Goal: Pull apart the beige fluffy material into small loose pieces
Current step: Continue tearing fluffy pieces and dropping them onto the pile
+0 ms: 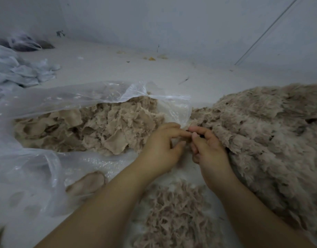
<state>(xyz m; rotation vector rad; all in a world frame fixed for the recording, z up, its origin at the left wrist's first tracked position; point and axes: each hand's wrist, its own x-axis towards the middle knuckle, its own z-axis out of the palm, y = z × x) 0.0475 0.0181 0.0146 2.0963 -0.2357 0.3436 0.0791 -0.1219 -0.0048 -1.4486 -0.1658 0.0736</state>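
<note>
the left hand (162, 149) and the right hand (208, 149) are meeting just near of centre, fingertips touching. the left hand's fingers (179, 133) are curling in with thumb and forefinger closing toward a small tuft; the right hand's fingers are curled and pinching at the edge of the big pile of beige fluffy material (272, 133), though the tuft itself is too small and hidden to make out clearly. that pile is filling the right side of the scene and running off the right edge, shaggy and matted, with dark gaps showing in it. to the left, a clear plastic bag (52, 104) is lying open, holding flatter, torn pieces (104, 126) of the same beige stuff; its rim is lying just beside the left hand. near, between the forearms, a loose heap of small shredded pieces (173, 215) is sitting on the pale floor (154, 72). bare floor is stretching far behind the hands to the grey wall (172, 24). crumpled white fabric (20, 72) is lying far left.
</note>
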